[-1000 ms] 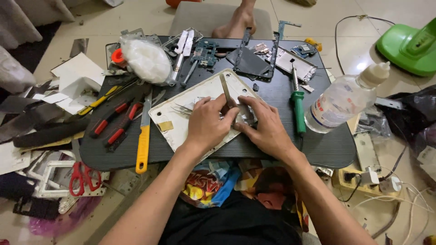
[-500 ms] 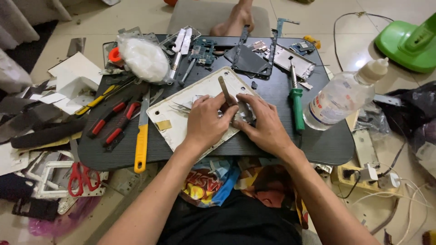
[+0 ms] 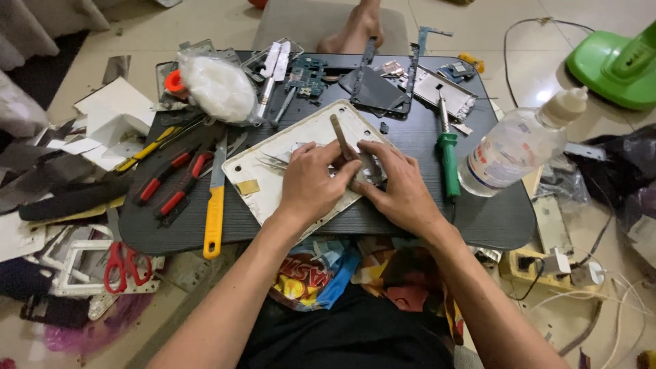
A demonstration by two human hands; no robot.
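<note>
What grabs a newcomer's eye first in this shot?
Both hands, left hand and right hand, meet mid-table over a white tablet back panel, with a thin metal tool rising between them. Right of them lie a green-handled screwdriver and a clear plastic bottle; left lies a yellow-handled knife.

A: Table's left side: yellow knife [image 3: 214, 213]; red pliers [image 3: 169, 183]; white bag [image 3: 219, 89].
B: Right side: green screwdriver [image 3: 447, 154]; clear bottle [image 3: 517, 145]; scissors [image 3: 121, 260] on floor, left; green fan base [image 3: 615, 61] far right.
</note>
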